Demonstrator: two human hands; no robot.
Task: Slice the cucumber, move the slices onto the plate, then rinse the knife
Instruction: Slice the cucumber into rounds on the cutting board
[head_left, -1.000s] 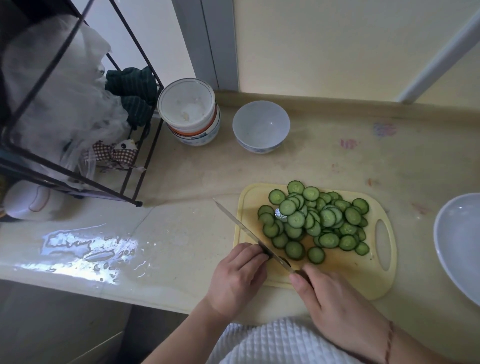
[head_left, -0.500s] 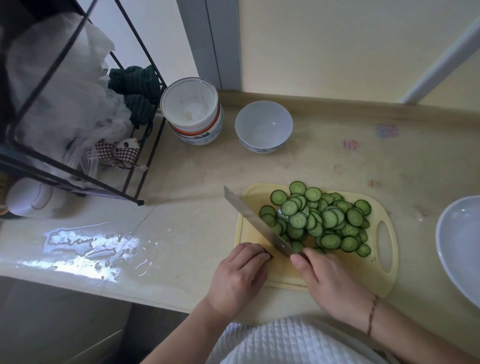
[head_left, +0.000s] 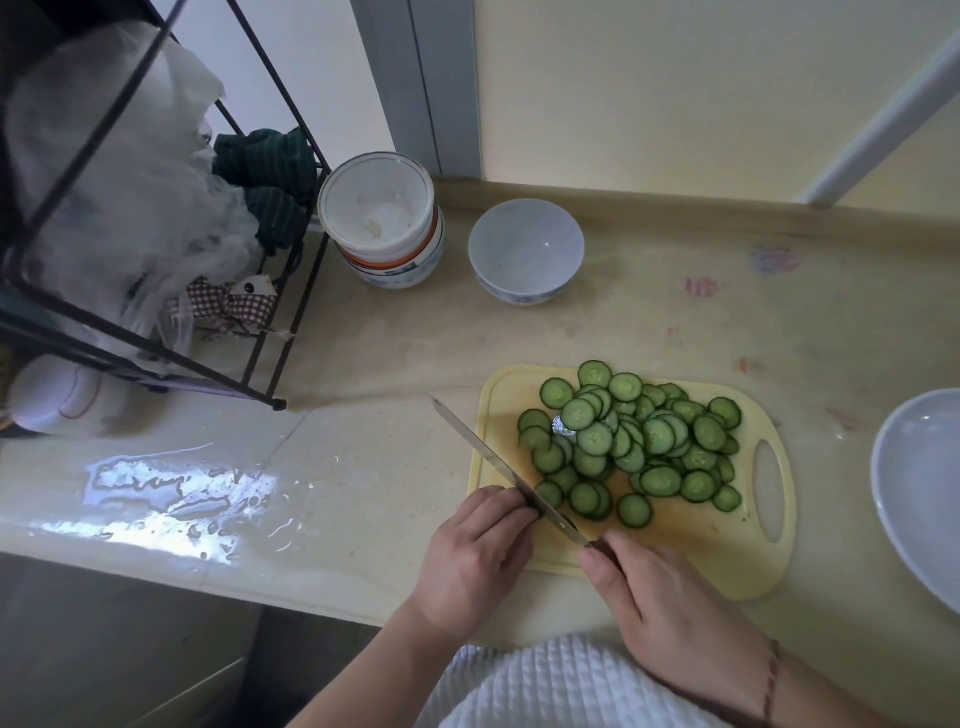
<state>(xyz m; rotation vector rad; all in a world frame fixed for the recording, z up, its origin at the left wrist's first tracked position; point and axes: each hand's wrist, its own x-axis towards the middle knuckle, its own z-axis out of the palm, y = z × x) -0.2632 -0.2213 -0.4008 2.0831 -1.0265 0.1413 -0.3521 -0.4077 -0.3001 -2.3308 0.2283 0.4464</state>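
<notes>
right hand (head_left: 670, 608) has drawn the knife (head_left: 506, 475) back off the slices (head_left: 631, 441).

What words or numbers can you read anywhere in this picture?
None: nothing here carries readable text.
Stacked bowls: blue pattern and orange band only, no letters.
Small bowl: blue pattern near the base, no words.
Counter: pink and blue smudges, not writing.

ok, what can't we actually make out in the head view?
- Cucumber stub: under the left hand, hidden if any remains.
- Knife handle: covered by the right hand.
- Plate: cut off by the right edge.
- Rack contents: blurred behind plastic.
</notes>
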